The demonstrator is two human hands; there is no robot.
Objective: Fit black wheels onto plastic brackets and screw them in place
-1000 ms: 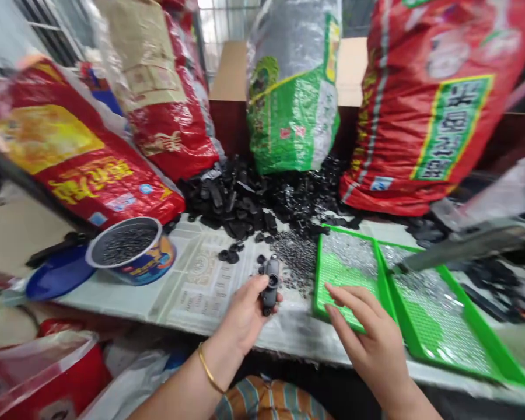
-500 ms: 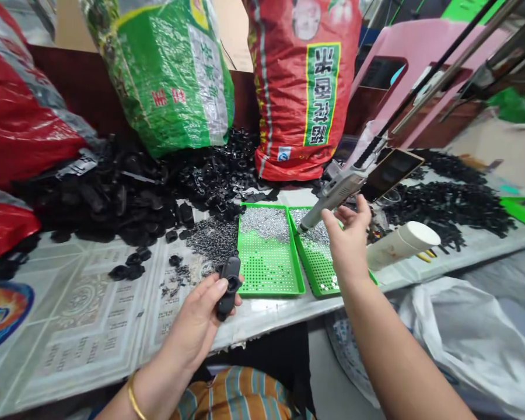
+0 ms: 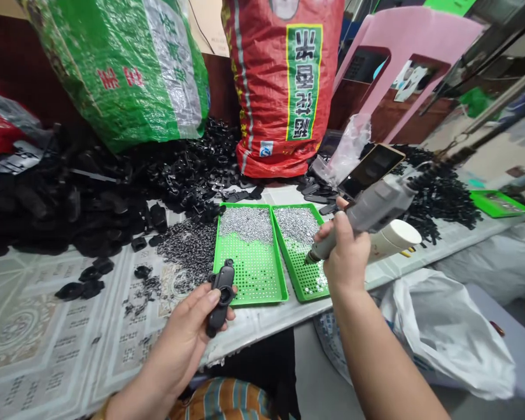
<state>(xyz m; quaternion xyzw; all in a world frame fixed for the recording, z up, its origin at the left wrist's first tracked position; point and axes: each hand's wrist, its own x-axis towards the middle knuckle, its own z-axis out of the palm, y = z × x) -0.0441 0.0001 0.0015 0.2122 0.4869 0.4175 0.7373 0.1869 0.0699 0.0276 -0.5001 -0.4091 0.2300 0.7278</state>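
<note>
My left hand (image 3: 188,332) grips a small black plastic part (image 3: 221,296) with a round hole, held upright over the table's front edge. My right hand (image 3: 345,256) is closed around a grey electric screwdriver (image 3: 367,213), whose tip points down over the right green tray (image 3: 308,289). Both green perforated trays, the left one (image 3: 249,291) included, hold many small silver screws. The screwdriver hangs from a cable running up to the right.
A big heap of black plastic parts (image 3: 91,192) lies at the back left, more (image 3: 441,192) at the right. Green (image 3: 122,64) and red (image 3: 284,81) sacks stand behind. A white paper cup (image 3: 396,238), a phone (image 3: 370,169), a pink stool (image 3: 402,52) and white bags (image 3: 446,332) are right.
My right hand has gone from resting by the left tray to reaching up and taking hold of the hanging screwdriver, bringing it down over the right tray. The view swung right.
</note>
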